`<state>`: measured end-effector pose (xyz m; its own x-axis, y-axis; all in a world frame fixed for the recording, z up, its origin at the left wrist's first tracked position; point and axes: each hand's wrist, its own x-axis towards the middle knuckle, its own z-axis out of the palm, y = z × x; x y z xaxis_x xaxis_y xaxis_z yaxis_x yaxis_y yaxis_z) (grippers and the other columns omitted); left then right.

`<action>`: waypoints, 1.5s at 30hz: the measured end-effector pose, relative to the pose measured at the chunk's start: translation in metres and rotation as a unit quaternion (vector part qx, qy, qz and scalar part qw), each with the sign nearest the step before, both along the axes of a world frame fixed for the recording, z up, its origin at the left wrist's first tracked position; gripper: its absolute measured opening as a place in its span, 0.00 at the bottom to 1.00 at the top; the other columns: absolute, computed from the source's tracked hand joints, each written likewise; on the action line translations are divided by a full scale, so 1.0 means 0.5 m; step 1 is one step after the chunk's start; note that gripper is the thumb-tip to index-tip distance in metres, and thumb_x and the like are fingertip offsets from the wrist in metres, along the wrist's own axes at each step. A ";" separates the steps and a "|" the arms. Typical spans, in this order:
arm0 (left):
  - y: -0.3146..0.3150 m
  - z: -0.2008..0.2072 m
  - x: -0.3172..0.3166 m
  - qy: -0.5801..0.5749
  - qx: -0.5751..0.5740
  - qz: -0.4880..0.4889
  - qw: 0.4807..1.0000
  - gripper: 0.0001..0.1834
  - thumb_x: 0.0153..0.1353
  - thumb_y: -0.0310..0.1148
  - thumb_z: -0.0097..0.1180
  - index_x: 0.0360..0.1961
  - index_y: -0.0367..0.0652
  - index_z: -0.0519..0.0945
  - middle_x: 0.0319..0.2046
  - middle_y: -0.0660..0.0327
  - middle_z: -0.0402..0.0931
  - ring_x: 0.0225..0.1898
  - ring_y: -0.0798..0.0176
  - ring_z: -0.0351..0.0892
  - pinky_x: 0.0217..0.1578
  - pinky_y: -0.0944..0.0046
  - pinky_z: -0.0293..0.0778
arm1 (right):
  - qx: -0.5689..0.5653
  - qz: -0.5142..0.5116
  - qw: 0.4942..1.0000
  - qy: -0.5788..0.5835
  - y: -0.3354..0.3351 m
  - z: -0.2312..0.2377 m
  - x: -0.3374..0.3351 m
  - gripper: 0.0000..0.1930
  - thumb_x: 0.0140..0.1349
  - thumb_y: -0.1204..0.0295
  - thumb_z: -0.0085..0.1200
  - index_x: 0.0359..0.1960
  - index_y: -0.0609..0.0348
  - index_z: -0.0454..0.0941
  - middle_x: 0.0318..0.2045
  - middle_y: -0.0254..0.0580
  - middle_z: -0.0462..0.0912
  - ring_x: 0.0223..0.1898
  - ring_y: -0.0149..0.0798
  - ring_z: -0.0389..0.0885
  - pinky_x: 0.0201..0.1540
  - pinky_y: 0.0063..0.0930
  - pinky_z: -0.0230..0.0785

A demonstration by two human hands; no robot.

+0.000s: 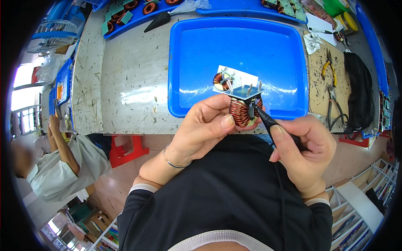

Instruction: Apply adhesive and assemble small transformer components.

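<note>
Over the near edge of the blue tray (pixel 289 109), my left hand (pixel 205 125) pinches a toroidal coil (pixel 240 113) wound with copper wire. A flat green board (pixel 243 92) with upright pins sits on top of the coil. My right hand (pixel 307 144) grips a slim black pointed tool (pixel 264 118), its tip touching the coil just below the board. The exact kind of tool cannot be made out. Inside the tray, a smaller copper coil (pixel 222 80) rests on a white card (pixel 245 78), beyond my left fingers.
More blue trays (pixel 251 9) of coils and boards line the far side. A black cone-shaped nozzle (pixel 158 21) lies left of them. Yellow-handled pliers (pixel 329 69) and dark-handled cutters (pixel 333 106) lie on cardboard at right. Another person (pixel 69 167) sits at left near a red stool (pixel 127 150).
</note>
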<state>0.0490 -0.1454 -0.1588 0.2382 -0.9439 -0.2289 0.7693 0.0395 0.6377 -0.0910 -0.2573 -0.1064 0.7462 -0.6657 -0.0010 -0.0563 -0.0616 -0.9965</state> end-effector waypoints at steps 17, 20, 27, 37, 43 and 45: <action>-0.006 0.001 0.007 0.018 -0.008 -0.013 1.000 0.35 0.51 0.41 0.57 0.54 0.30 0.59 0.51 0.46 0.62 0.53 0.51 0.65 0.50 0.56 0.66 | -0.004 0.011 1.000 0.017 -0.007 0.008 0.000 0.04 0.48 0.85 0.54 0.27 0.70 0.74 0.20 0.39 0.76 0.17 0.23 0.74 0.16 0.11 0.63; -0.007 -0.014 0.013 0.103 -0.066 -0.037 0.992 0.30 0.56 0.39 0.49 0.54 0.29 0.59 0.51 0.44 0.62 0.51 0.53 0.67 0.51 0.58 0.66 | 0.105 -0.058 0.992 -0.049 -0.014 0.009 -0.006 0.05 0.51 0.85 0.52 0.30 0.68 0.71 0.21 0.41 0.75 0.16 0.25 0.73 0.15 0.10 0.61; -0.005 -0.032 0.012 0.256 -0.055 -0.090 0.961 0.39 0.56 0.47 0.48 0.57 0.27 0.49 0.50 0.39 0.59 0.48 0.49 0.68 0.48 0.58 0.68 | 0.100 -0.027 0.991 -0.081 -0.091 -0.020 -0.015 0.11 0.56 0.76 0.49 0.40 0.62 0.66 0.27 0.46 0.78 0.16 0.25 0.73 0.14 0.10 0.56; -0.002 -0.034 -0.001 0.297 -0.053 -0.112 0.947 0.40 0.55 0.47 0.50 0.56 0.25 0.49 0.49 0.39 0.61 0.48 0.48 0.68 0.49 0.57 0.68 | 0.143 0.064 0.987 -0.024 -0.082 -0.025 0.061 0.08 0.56 0.73 0.50 0.35 0.65 0.73 0.29 0.40 0.78 0.23 0.22 0.72 0.20 0.11 0.58; -0.002 -0.022 0.007 0.215 -0.061 -0.102 0.969 0.40 0.54 0.46 0.52 0.56 0.27 0.50 0.49 0.40 0.61 0.48 0.48 0.68 0.49 0.56 0.68 | 0.050 -0.043 0.992 -0.104 -0.090 0.026 0.008 0.08 0.57 0.76 0.47 0.37 0.65 0.68 0.18 0.38 0.75 0.11 0.17 0.61 0.12 0.06 0.44; 0.000 -0.025 0.008 0.227 -0.059 -0.092 0.968 0.39 0.54 0.46 0.51 0.56 0.27 0.50 0.49 0.40 0.61 0.48 0.48 0.68 0.49 0.56 0.68 | 0.054 -0.053 0.988 -0.136 -0.091 0.034 -0.017 0.11 0.57 0.78 0.46 0.41 0.65 0.63 0.16 0.39 0.73 0.09 0.16 0.58 0.10 0.07 0.40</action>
<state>0.0530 -0.1452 -0.1715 -0.0367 -0.9867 -0.1585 0.9701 -0.0733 0.2313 -0.0992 -0.3028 -0.0891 0.6551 -0.7467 0.1150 0.2135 0.0370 -0.9762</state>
